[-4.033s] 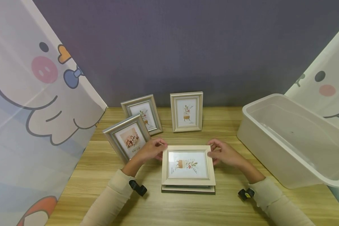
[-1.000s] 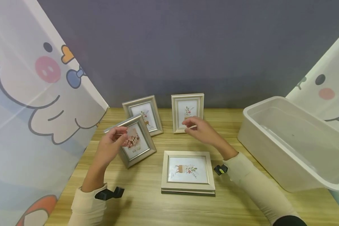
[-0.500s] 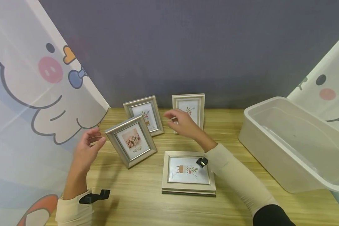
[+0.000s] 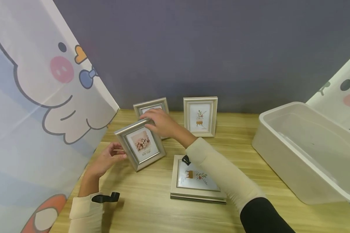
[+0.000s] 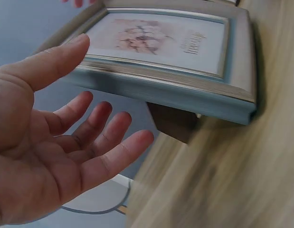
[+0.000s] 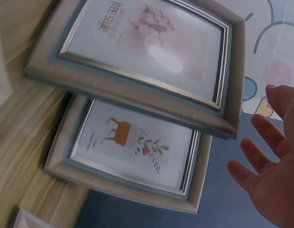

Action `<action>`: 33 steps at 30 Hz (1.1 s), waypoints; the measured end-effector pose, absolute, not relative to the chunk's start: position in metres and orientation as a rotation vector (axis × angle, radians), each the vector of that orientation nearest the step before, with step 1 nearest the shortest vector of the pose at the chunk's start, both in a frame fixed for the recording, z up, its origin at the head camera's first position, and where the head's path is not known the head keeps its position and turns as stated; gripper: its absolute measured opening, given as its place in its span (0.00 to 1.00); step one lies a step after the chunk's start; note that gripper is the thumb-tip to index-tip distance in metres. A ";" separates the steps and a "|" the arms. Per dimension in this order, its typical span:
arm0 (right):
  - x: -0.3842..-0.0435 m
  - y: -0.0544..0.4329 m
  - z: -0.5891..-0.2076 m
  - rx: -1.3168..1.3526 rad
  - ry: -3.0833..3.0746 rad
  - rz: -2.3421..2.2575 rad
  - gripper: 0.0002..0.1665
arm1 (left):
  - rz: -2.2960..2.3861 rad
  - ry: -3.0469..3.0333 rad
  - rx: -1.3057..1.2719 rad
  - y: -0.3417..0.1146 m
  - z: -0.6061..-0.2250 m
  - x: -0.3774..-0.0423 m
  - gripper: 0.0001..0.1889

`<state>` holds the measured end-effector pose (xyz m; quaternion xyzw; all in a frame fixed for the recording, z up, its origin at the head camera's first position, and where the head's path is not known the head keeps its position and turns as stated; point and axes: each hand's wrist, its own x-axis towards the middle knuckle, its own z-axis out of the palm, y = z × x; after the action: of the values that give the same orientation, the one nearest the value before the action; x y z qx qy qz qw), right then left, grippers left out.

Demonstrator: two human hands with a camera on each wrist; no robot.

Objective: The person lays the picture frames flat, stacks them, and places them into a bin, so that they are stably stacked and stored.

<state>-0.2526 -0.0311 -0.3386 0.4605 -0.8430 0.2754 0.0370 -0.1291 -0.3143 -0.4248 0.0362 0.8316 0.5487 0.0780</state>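
A silver picture frame (image 4: 142, 144) with a pink flower print stands tilted back on the table. Beside its left edge is my left hand (image 4: 104, 159); in the left wrist view the thumb lies along the frame's side, and the loosely bent fingers are behind it with a gap. My right hand (image 4: 161, 123) reaches across to the frame's top corner, its fingers spread and apart from the edge in the right wrist view. Behind stands a second silver picture frame (image 6: 137, 147) with a potted plant print, partly covered by the right hand in the head view.
A cream picture frame (image 4: 200, 116) stands upright near the dark back wall. Flat frames lie in a stack (image 4: 197, 193) at the middle front, under my right forearm. An open white plastic bin (image 4: 283, 161) occupies the right side of the wooden table (image 4: 145, 207).
Both hands have left the flat stack, where the upper frame now lies level. The right hand has crossed leftward to the flower frame; the left hand swung out left, then came in beside that frame.
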 end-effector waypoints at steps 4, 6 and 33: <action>-0.254 -0.040 -0.340 1.383 -2.629 0.838 0.22 | 1.671 2.431 0.121 -0.310 -0.434 -0.130 0.29; -0.255 -0.043 -0.342 1.371 -2.648 0.843 0.21 | 1.684 2.410 0.117 -0.309 -0.438 -0.130 0.28; -0.266 -0.049 -0.361 1.304 -2.616 0.868 0.17 | 1.715 2.354 0.139 -0.301 -0.454 -0.136 0.27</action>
<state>-0.2663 -0.0488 -0.3606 0.4270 -0.8571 0.2845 0.0460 -0.1355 -0.3008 -0.4536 0.0472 0.8022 0.5844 0.1128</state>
